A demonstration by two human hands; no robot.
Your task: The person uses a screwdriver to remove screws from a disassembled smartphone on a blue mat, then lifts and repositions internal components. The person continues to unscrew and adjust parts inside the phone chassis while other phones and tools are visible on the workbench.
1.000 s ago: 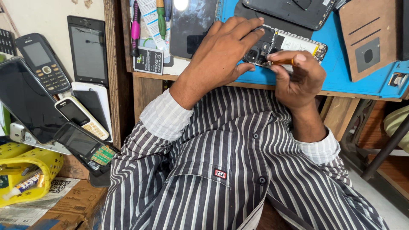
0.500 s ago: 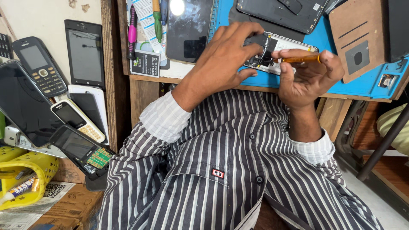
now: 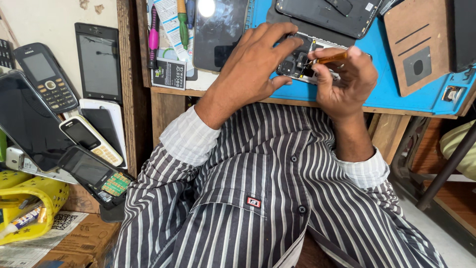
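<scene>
Fingers of the right hand (image 3: 342, 79) pinch an orange-handled screwdriver (image 3: 331, 58), tip on the opened phone (image 3: 302, 62). Left hand (image 3: 253, 64) closes over the phone's left end, pinning it to the blue mat (image 3: 421, 99) on the desk (image 3: 218, 93). Another backless phone (image 3: 327, 15) lies just above; old handsets (image 3: 47, 77) stand left. Opened phone shows dark circuitry, partly hidden by both hands.

Dark phone screens (image 3: 99, 62) — white-labelled battery (image 3: 168, 74)
</scene>
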